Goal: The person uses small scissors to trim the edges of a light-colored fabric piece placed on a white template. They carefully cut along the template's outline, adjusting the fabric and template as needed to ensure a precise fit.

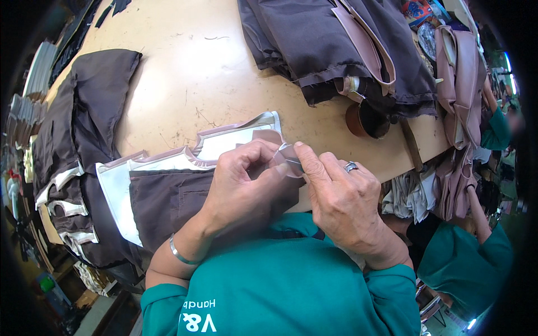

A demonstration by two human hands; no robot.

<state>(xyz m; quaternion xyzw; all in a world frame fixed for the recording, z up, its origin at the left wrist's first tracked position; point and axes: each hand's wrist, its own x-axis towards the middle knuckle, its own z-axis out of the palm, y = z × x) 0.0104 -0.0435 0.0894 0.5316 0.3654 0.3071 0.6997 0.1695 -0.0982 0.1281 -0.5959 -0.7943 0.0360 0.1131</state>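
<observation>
My left hand (245, 178) is closed, thumb and fingers pinching the pink leather edge of a bag panel (221, 147). The panel has a white backing, notched pink edges folded over it and dark brown lining fabric (168, 193) below. Close beside it, my right hand (343, 199) is closed with the forefinger stretched toward the pinched edge. A slim greyish thing shows at its fingertips; the fingers hide most of it, so its kind is unclear. A pale strip curls up between the two hands.
Dark brown fabric pieces (84, 106) with white-backed tabs lie at left. A dark fabric pile (314, 42) with pink straps covers the back right, near a brown tape roll (364, 120) and a wooden stick (411, 144). Pink leather pieces (457, 78) hang at right, where co-workers in green (465, 263) are.
</observation>
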